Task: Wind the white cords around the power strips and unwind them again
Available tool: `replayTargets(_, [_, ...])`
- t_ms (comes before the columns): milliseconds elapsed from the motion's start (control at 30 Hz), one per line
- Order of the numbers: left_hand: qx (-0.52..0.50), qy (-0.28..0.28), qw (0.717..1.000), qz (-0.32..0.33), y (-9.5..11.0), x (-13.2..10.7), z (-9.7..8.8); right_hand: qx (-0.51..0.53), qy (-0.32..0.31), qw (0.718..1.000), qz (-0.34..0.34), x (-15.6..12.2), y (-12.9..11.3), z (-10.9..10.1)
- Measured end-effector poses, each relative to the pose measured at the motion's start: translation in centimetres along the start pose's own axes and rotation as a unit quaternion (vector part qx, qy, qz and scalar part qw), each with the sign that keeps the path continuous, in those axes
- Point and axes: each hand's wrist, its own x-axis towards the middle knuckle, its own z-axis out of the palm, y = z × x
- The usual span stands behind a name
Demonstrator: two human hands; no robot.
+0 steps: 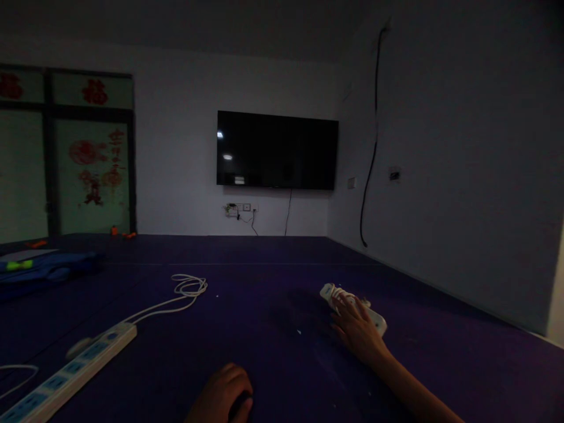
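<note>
A white power strip [376,322] with its own cord wound around one end lies on the purple tabletop. My right hand [359,329] is laid over it from above, its fingers closed across the wound cord; the thumb side is partly hidden. Low in the middle of the view, my left hand [222,393] rests close to the surface. Its fingers are bent, with a gap between them and the thumb, and nothing shows in it. To its left, a longer white power strip [83,367] with blue socket faces lies at a slant. A loosely coiled white cord [189,286] runs from its far end.
Blue cloth [61,271] with a yellow-green piece lies at the left edge. Small orange objects [114,231] stand at the table's [247,329] far left. A television [277,151] hangs on the far wall. Down the right wall hangs a dark cable [369,176].
</note>
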Motion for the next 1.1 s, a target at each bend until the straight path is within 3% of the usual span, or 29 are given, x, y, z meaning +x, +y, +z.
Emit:
replayTargets(600, [0.004,-0.015,1.0,0.001,-0.1,0.1,0.4,-0.066,-0.067,0.991,0.097,0.0,0.4,1.9])
replayTargets(1100, [0.002,-0.021,1.0,-0.005,-0.1,0.3,0.3,-0.099,-0.001,0.986,0.137,0.7,-0.2,2.9])
